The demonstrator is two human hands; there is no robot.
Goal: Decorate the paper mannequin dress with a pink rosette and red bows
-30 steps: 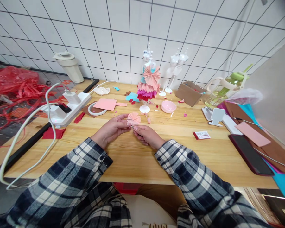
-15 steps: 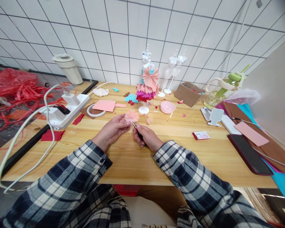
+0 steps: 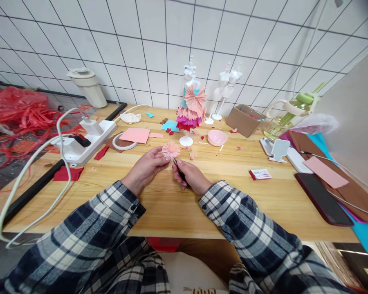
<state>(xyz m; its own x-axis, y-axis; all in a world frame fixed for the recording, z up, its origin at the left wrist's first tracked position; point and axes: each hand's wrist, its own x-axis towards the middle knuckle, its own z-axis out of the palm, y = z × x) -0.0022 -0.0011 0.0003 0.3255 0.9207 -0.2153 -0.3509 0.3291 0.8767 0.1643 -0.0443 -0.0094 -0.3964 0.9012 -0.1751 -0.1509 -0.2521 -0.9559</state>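
Note:
Pinched at its lower left edge, a pleated pink paper fan (image 3: 171,150) is in my left hand (image 3: 147,169), above the table. My right hand (image 3: 194,175) is closed round a slim black tool with a pointed metal tip (image 3: 179,169); its exact kind is partly hidden by the fingers. The tip points up at the fan's lower edge, very close to my left fingertips. Behind the hands, a white dress-form figure (image 3: 191,77) stands on a round base, wearing layered red, magenta, pink and blue paper with a large pink pleated fan on its front.
A pink bowl (image 3: 217,138) stands right of the figure, before two bare white figures (image 3: 223,85) and a cardboard box (image 3: 244,119). Pink paper (image 3: 135,135) and a white ring (image 3: 124,141) lie left. A power strip (image 3: 90,143) with looping cables borders the left; a phone (image 3: 323,199) lies right.
The tool's tip has shifted slightly at the fan's lower edge. Both hands keep their holds, and the view has moved a little.

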